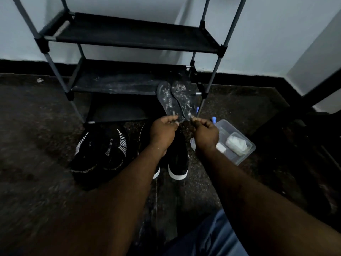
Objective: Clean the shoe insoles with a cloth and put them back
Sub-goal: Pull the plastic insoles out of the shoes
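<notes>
From the head camera, two dark insoles, the left insole and the right insole, are speckled with whitish flecks and held side by side in front of the shoe rack, toes toward it. The left hand pinches the heel of one, the right hand the other. Below them stand black white-soled shoes. Lettering on the striped sneakers is unreadable.

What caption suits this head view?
Left hand and right hand each pinch a dusty insole above black shoes before a shoe rack.
</notes>
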Available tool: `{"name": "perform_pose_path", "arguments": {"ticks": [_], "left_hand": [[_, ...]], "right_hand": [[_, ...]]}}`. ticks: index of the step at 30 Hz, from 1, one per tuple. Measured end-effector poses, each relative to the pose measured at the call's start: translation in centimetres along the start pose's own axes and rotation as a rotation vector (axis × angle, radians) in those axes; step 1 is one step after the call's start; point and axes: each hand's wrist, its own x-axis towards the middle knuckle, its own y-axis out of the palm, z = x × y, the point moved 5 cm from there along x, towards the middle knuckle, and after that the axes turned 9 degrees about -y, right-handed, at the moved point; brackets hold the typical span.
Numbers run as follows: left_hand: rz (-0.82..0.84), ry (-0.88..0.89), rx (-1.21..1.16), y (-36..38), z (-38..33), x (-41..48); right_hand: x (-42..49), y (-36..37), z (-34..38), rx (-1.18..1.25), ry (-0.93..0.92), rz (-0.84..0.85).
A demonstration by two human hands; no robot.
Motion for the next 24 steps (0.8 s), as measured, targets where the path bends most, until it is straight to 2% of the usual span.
{"name": "perform_pose_path", "arguments": {"ticks": [3,7,12,18,20,24], "left_hand": [[0.007,-0.015,-0.017,-2.1,1.8,-4.2],[0.013,0.027,0.012,-5.5,3.7,-9.0],[0.073,-0.002,-0.004,-7.7,6.2,-12.0],[0.111,-0.138,0.092,-8.1,8.5,-15.8],[0.127,-0.165,0.136,-8.6,9.0,-16.6],[0.107,-0.197,0.173,-10.3,12.0,-18.6]], "right_hand": [[-5.5,-1.2,0.5,-0.055,0.029,0.001],[-13.2,-2.8,1.2,0.002,0.054,-0.048],[-19.7,-4.4,0.5,-0.005,0.048,-0.088],[-21.0,-5.8,-0.4,-0.098,0.327,-0.078],[-21.2,-5.6,-0.5,-0.066,0.370,-0.085],[-23.6,-5.5,-2.3,-0.099,0.452,0.051]]}}
